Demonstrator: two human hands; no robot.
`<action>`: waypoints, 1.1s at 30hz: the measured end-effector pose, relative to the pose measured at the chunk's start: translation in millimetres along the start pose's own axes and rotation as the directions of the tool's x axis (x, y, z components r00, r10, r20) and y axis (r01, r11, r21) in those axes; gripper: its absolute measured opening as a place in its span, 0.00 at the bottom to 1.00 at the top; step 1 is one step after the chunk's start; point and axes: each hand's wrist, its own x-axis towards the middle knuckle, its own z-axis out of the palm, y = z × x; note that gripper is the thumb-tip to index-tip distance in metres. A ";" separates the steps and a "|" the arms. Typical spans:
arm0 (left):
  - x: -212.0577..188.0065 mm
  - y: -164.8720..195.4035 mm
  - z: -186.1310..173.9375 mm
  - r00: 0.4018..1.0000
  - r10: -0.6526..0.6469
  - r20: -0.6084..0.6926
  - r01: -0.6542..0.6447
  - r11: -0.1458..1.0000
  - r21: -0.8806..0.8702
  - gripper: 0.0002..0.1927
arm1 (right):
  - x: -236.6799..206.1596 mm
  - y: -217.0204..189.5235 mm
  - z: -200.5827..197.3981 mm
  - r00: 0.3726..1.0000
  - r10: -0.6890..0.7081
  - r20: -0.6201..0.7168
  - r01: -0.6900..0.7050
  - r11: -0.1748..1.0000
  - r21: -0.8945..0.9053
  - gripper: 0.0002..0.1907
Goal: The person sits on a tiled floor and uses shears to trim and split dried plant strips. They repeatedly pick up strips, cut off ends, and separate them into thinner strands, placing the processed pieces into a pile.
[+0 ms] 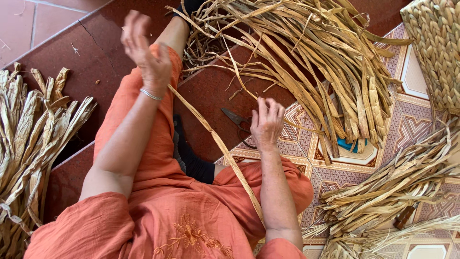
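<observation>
I sit on the floor in orange clothes. My left hand (146, 48) is raised over my left knee and blurred; the upper end of a long dried leaf strip (215, 139) meets its heel. The strip runs taut and diagonal across my lap and passes under my right forearm. My right hand (266, 122) hovers, fingers curled down, at the near edge of a big pile of dried leaves (311, 62); a thin strand from the pile reaches its fingertips. Dark scissors (238, 122) lie on the floor just left of that hand.
A bundle of dried leaves (28, 144) lies at my left on the dark red step. Another bundle (397, 192) lies at the right on the patterned tiles (407, 129). A woven basket (436, 48) stands at the top right. A small blue object (352, 144) shows under the pile.
</observation>
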 end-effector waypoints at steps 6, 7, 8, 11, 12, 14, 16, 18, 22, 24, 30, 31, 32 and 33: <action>-55.1 75.5 1.8 0.647 -0.228 0.727 0.581 0.766 -0.276 0.15 | 20.7 -7.6 3.3 0.999 -0.031 -0.040 0.024 0.988 -0.154 0.25; -60.4 83.1 1.4 0.596 -0.181 0.782 0.632 0.706 -0.319 0.15 | 22.3 -9.3 3.2 0.999 -0.028 -0.019 0.027 0.997 -0.075 0.18; -63.7 88.5 2.3 0.542 -0.126 0.831 0.685 0.639 -0.350 0.16 | 23.1 -11.4 2.2 1.000 -0.027 0.005 0.027 1.000 0.003 0.12; -66.7 99.0 13.9 0.150 -0.206 0.967 0.982 0.142 -0.122 0.20 | 12.8 -26.9 -8.8 0.994 -0.107 0.018 0.101 0.972 0.213 0.04; -66.4 97.7 17.0 0.133 -0.226 0.965 0.990 0.064 -0.122 0.20 | 6.7 -35.0 -15.1 0.990 -0.144 0.008 0.136 0.951 0.279 0.04; -64.4 90.3 23.1 0.092 -0.259 0.961 0.989 -0.087 -0.118 0.20 | 1.7 -48.9 -27.4 0.974 -0.186 0.127 0.141 0.943 0.302 0.04; -59.1 77.8 31.2 0.171 -0.327 0.929 0.970 -0.110 -0.217 0.19 | 0.2 -57.8 -40.8 0.932 -0.193 0.308 0.081 0.936 0.342 0.04; -58.5 67.8 36.9 0.231 -0.358 0.905 0.950 -0.118 -0.289 0.17 | -1.2 -60.4 -52.2 0.825 -0.188 0.534 -0.035 0.925 0.379 0.04; -62.4 51.3 35.3 0.232 -0.332 0.914 0.957 -0.091 -0.276 0.11 | -4.9 -56.9 -50.8 0.667 -0.123 0.735 -0.397 0.776 0.490 0.07; -65.7 47.9 28.4 0.225 -0.299 0.927 0.961 -0.090 -0.262 0.09 | -5.6 -50.4 -38.5 0.688 -0.022 0.726 -0.503 0.707 0.498 0.05; -68.3 54.5 11.2 0.256 -0.254 0.933 0.963 -0.012 -0.267 0.08 | -12.8 -11.1 -10.6 0.804 0.195 0.561 -0.241 0.971 0.008 0.27; -67.7 57.1 10.1 0.251 -0.282 0.926 0.968 0.054 -0.245 0.08 | -14.7 -7.6 -5.7 0.807 0.190 0.559 -0.228 0.974 -0.001 0.28; -66.8 59.0 9.7 0.247 -0.310 0.918 0.968 0.119 -0.221 0.09 | -15.6 -5.1 -0.6 0.810 0.184 0.556 -0.215 0.977 -0.011 0.29; -65.8 60.6 9.6 0.263 -0.318 0.911 0.962 0.158 -0.223 0.09 | -16.7 -3.7 3.8 0.813 0.179 0.554 -0.203 0.979 -0.019 0.30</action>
